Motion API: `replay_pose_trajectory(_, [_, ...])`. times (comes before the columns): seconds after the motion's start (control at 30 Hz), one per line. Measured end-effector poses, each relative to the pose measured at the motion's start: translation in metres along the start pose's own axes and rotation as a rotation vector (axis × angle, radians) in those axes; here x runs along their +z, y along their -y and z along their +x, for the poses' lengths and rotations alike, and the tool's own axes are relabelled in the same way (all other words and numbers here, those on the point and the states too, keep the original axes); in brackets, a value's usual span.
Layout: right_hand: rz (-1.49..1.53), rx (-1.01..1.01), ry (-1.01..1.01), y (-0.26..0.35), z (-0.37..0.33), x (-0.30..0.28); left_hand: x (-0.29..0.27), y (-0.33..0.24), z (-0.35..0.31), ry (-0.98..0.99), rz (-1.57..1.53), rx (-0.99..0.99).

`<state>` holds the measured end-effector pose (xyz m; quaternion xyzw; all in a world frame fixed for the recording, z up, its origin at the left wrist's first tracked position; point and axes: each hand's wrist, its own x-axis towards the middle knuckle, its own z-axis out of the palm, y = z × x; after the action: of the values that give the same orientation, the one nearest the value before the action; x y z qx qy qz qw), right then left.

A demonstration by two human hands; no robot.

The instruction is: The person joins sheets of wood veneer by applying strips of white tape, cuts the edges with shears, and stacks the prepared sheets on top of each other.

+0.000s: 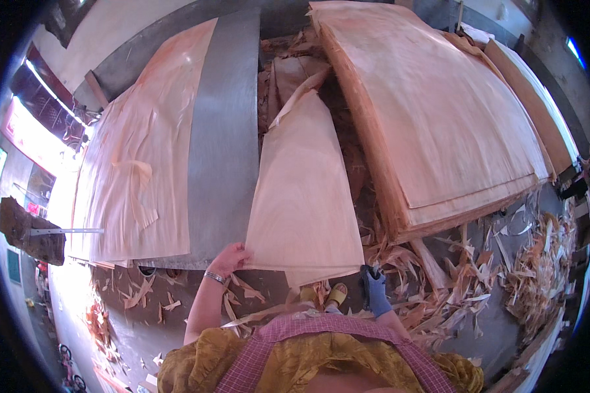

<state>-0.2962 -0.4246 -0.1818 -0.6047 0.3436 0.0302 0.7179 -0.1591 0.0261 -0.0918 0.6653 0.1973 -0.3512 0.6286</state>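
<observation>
A pale wood veneer sheet (305, 196) stretches away in front of me, its far end folded up and curling. My bare left hand (229, 259), with a bracelet at the wrist, is closed on the near left corner of this sheet. At the near right corner is my right hand (375, 291), in a blue glove with a dark palm side. Its fingers are closed at the sheet's edge. Another strip of veneer (301, 276) hangs just below the near edge.
On the left, wrinkled veneer (151, 150) lies on a grey flat surface (224, 131). A thick veneer stack (439, 124) stands on the right, with more sheets (531, 98) beyond it. Veneer scraps (544, 275) litter the floor. At far left a ruler-like strip (69, 230) juts from a wooden block (29, 229).
</observation>
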Motion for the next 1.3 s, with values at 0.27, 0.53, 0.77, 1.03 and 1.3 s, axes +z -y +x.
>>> replay_pose_trajectory(0.27, [0.051,0.316,-0.018,-0.001,-0.015,0.026,0.011,0.009,0.003,-0.003,0.120,0.002])
replay_pose_trajectory(0.53, [-0.114,0.392,0.078,-0.021,0.008,-0.002,0.012,-0.003,0.008,0.057,0.062,0.046])
replay_pose_trajectory(0.77, [-0.107,0.287,0.053,-0.022,0.016,-0.003,0.027,-0.007,0.009,0.034,0.050,0.028])
replay_pose_trajectory(1.03, [-0.171,0.154,0.037,-0.028,0.021,-0.003,0.041,-0.004,-0.005,0.063,0.009,0.180])
replay_pose_trajectory(1.3, [-0.409,-0.070,-0.018,-0.036,0.000,0.010,0.044,0.073,-0.008,0.021,-0.037,0.111])
